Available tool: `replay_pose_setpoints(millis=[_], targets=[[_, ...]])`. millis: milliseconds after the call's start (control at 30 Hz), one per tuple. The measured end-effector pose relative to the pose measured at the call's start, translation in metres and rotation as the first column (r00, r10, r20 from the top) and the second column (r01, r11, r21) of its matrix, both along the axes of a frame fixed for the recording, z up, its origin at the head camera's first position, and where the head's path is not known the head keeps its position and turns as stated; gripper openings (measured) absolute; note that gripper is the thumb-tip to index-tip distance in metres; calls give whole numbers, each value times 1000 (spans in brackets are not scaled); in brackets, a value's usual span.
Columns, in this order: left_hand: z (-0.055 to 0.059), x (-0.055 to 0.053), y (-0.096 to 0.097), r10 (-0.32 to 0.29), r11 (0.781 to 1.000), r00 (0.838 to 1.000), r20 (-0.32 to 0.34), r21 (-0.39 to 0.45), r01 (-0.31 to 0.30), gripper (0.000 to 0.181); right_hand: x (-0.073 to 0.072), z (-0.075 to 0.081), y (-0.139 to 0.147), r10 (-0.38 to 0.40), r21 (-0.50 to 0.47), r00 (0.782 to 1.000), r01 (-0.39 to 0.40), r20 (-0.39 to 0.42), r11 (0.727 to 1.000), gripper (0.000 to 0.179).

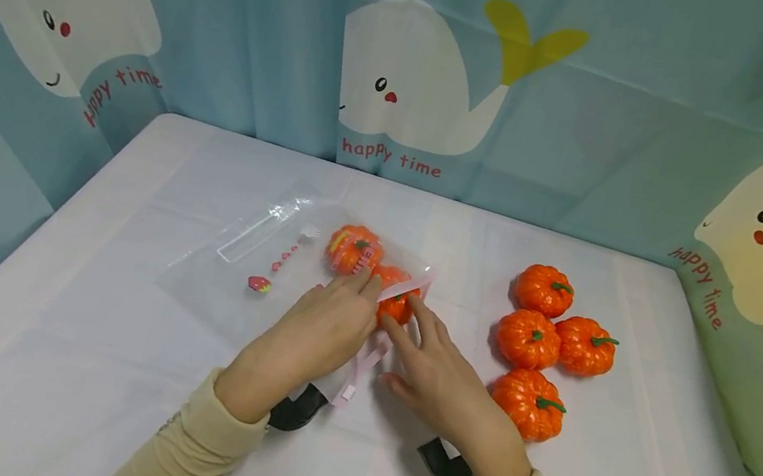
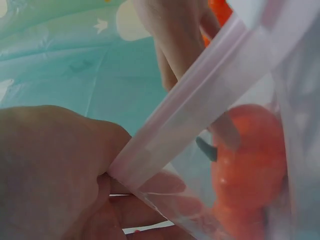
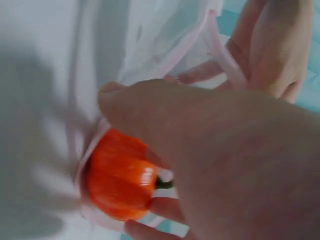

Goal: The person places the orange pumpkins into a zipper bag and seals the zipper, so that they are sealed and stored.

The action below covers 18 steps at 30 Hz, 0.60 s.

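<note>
Fingers [image 1: 359,289] of the left hand [image 1: 312,336] pinched the bag [image 1: 248,266] rim; right hand [image 1: 437,378] gripped a pumpkin [image 3: 120,182]. Film looked limp, slippery; the stiffer rim seemed the surest hold.

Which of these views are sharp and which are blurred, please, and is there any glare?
Head view: even light, sharp; glare streaks on the clear bag. Left wrist view: very close, left hand and bag's pink seal strip soft-focused. Right wrist view: right hand blurred, a small highlight on the pumpkin.

White table [image 1: 103,360], clear zip bag [image 1: 248,266] lying flat, 4 loose orange pumpkins [image 1: 527,338]
</note>
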State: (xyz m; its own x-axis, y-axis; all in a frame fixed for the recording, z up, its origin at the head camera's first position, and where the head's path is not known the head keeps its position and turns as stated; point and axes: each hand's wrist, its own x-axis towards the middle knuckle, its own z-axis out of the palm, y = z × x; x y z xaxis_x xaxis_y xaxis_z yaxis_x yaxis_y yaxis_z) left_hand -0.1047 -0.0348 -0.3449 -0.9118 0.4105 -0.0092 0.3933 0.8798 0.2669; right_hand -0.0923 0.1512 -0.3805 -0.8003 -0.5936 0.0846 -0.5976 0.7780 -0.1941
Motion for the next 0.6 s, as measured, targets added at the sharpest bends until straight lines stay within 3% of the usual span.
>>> replay_pose_setpoints(millis=[200, 400, 600], targets=[[-1, 0, -2, -24, 1000, 999, -41, -1, 24, 47, -8, -8, -2, 20, -33, 1000, -21, -14, 999, 65], [0, -1, -3, -10, 999, 998, -60, 43, 13, 44, -4, 0, 2, -22, -16, 999, 22, 33, 1000, 63], [2, -1, -2, -2, 999, 1000, 7, 41, 1, 47, 0, 6, 2, -17, 17, 998, 17, 57, 1000, 61]])
